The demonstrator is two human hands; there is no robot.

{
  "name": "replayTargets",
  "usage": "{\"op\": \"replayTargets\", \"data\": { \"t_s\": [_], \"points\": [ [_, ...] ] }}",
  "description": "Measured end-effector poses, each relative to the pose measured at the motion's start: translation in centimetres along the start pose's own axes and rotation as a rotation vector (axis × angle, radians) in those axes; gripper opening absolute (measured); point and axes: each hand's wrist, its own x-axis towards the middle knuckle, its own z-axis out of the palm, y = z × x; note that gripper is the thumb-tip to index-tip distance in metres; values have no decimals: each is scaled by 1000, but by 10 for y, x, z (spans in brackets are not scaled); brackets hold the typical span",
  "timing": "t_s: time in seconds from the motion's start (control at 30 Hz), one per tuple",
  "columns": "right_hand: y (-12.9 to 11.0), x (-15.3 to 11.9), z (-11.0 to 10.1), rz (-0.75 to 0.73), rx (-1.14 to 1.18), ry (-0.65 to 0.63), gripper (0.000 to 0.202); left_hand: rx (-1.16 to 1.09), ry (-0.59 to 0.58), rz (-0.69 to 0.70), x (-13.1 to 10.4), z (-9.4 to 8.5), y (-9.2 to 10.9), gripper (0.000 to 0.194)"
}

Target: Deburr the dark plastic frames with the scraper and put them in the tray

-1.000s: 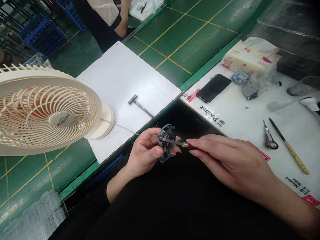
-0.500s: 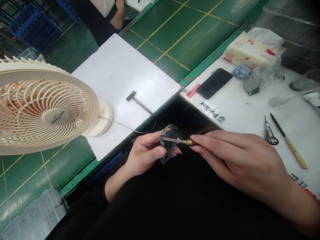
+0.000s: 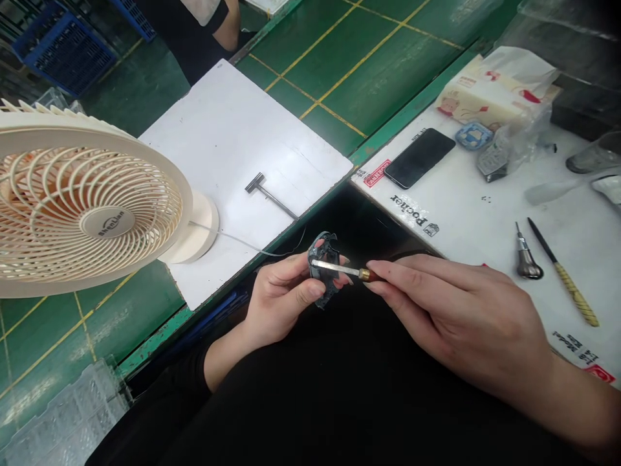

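Observation:
My left hand point(image 3: 284, 294) is closed on a small dark grey moulded part point(image 3: 326, 294) with a curved rim and openings, held above my lap. Between the thumb and fingers of my right hand point(image 3: 460, 310) is a tool with a flat metal blade point(image 3: 334, 266), a brass collar point(image 3: 363, 274) and a reddish-brown handle mostly hidden in the grip. Its blade lies across the dark part, the tip against the inner side of the rim. Whether the blade is a knife, file or scraper I cannot tell.
A cream fan point(image 3: 97, 213) and a T-shaped metal tool point(image 3: 272, 195) stand on the white board at left. On the right table lie a phone point(image 3: 420, 158), a short awl-like tool point(image 3: 526, 255), a yellow-handled tool point(image 3: 565, 275) and a tissue pack point(image 3: 485, 97). Another person's arm point(image 3: 228, 26) shows beyond.
The dark part has turned and risen slightly in my left hand. The tool's blade has shifted a little left and tilted against the rim.

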Motion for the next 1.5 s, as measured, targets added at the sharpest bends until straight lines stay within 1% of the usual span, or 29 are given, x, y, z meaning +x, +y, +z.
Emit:
{"op": "replayTargets", "data": {
  "t_s": [0.17, 0.43, 0.53, 0.63, 0.7, 0.8, 0.87, 0.93, 1.03, 1.13, 1.2, 1.4, 1.5],
  "points": [
    [-4, -2, 5, 33, 52, 31, 16, 44, 44, 80, -3, 2, -6, 40],
    [-11, -6, 10, 122, 184, 56, 28, 167, 50, 174, -3, -2, -6, 44],
    [-11, -6, 10, 169, 218, 62, 27, 188, 49, 165, -5, -3, -5, 45],
    [-8, -6, 9, 183, 246, 35, 21, 146, 38, 164, -6, -3, -4, 46],
    [-3, -4, 5, 164, 275, -34, 18, 108, 24, 155, -6, -2, -3, 48],
    [3, 0, -1, 136, 329, -148, 23, 78, -1, 115, -6, -2, 1, 45],
    [6, 1, -5, 128, 358, -183, 24, 72, -13, 98, -6, -1, 4, 43],
    [8, 0, -7, 119, 386, -199, 23, 43, -32, 83, -7, -1, 5, 42],
    [10, -2, -8, 105, 422, -194, 23, -72, -72, 45, -8, 2, 5, 42],
    [13, -5, -8, 86, 450, -192, 24, -181, -82, 11, -7, 5, 3, 43],
    [15, -5, -8, 86, 464, -204, 25, -207, -87, -2, -6, 6, 2, 43],
    [14, -2, -13, 128, 449, -233, 21, -128, -118, -23, -7, 5, 6, 41],
    [10, 0, -16, 146, 429, -243, 21, -67, -105, -18, -9, 3, 9, 48]
  ]
}}
